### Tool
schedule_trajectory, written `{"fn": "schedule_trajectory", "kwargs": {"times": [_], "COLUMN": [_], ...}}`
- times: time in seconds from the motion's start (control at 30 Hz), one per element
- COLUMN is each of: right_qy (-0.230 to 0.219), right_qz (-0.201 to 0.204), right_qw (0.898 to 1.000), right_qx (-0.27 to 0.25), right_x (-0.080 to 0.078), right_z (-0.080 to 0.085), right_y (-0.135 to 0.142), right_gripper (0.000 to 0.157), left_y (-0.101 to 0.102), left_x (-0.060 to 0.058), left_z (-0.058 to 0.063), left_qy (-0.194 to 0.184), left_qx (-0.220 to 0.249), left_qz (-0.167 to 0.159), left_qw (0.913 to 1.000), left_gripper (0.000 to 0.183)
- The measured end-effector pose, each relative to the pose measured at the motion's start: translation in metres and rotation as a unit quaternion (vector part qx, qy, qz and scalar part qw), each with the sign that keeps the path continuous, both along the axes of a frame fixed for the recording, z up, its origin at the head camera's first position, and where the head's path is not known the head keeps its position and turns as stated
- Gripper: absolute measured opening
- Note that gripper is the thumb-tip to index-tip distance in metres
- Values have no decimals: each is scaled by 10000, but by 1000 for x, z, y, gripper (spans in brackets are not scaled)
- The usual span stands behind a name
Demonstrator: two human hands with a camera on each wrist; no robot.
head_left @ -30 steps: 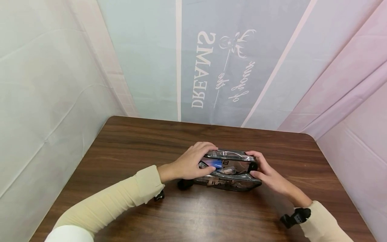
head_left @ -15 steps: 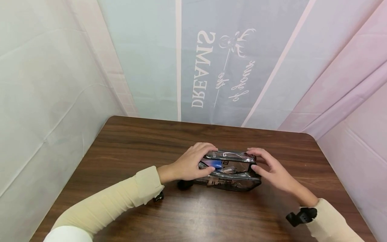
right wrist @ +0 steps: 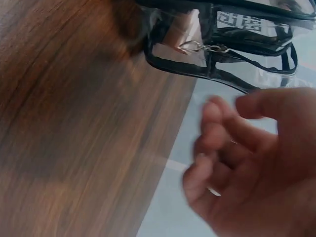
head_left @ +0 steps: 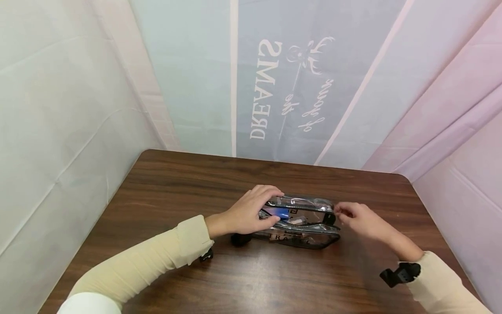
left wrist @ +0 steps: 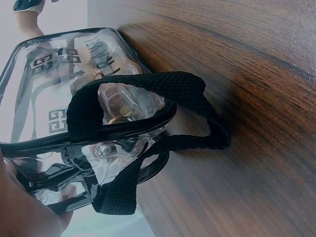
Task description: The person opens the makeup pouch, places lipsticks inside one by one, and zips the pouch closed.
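A clear travel bag [head_left: 313, 239] with black trim stands on the table, its top parted. Through the opening a blue item [head_left: 280, 213] and some small clear items show. My left hand [head_left: 251, 211] grips the bag's left end, thumb on the near rim and fingers over the far one. From that end a black webbing handle [left wrist: 185, 85] sticks out in the left wrist view. My right hand [head_left: 362, 222] is just off the bag's right end, fingers loosely bent and holding nothing. A metal zipper pull [right wrist: 215, 48] hangs at that end, close to the fingertips.
The dark wood table [head_left: 176, 187] has rounded back corners. Fabric backdrops [head_left: 196, 87] with printed lettering rise behind it and on both sides. A black wrist strap [head_left: 404, 274] sits on my right wrist.
My right hand has let go of the bag's right-end rims and moved right, its fingers drawing in. The left hand keeps its grip, and the bag has stayed in place.
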State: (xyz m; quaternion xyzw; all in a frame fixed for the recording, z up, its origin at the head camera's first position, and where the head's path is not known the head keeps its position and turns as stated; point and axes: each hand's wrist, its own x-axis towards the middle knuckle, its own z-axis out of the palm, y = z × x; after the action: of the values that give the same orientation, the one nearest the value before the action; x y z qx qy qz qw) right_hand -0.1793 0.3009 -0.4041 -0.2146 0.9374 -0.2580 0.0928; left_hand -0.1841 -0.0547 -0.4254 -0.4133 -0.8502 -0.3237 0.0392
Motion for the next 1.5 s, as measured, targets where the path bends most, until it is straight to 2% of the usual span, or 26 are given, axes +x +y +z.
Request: {"fn": "schedule_trajectory", "kwargs": {"times": [0.1,0.27,0.37,0.53,0.6,0.73,0.93,1.13,1.27,1.5], "right_qy": [-712,-1249,-1662,-2333,-2393,-2429,-2690,-3105,-3053,-2828], "right_qz": [278,730,787,669,686,889,1267,1166,1264,1187], "right_qw": [9967,9892,9829,9699,9683,9657,9544,9429,9429,9506], "right_qx": [273,232,54,-189,-203,-211,-257,-303,-411,-488], "right_x": [0,0,0,2,2,1,1,1,-2,-7], "right_z": [-5,-12,-13,-12,-12,-11,-7,-3,-3,-1], "right_y": [1,-3,-3,-2,-2,-2,4,11,8,3], "right_gripper": [16,27,37,24,18,16,11,13,18,20], "left_y": [0,-1,-1,-2,-3,-4,1,3,0,-3], "left_x": [0,0,-1,-1,-1,-2,-3,-4,-4,-5], "left_z": [0,0,0,1,1,1,2,2,1,2], "left_qy": [-53,-84,-74,-97,-95,-86,-82,-121,-137,-115], "left_qx": [-27,-47,-49,-36,-16,3,7,-28,-14,7], "left_qz": [-23,-8,-15,-48,-63,-64,-108,-100,-70,-58], "left_qw": [10000,10000,10000,9999,9999,9999,9999,9999,9999,9999], "left_gripper": [61,61,61,61,61,61,60,60,60,59]}}
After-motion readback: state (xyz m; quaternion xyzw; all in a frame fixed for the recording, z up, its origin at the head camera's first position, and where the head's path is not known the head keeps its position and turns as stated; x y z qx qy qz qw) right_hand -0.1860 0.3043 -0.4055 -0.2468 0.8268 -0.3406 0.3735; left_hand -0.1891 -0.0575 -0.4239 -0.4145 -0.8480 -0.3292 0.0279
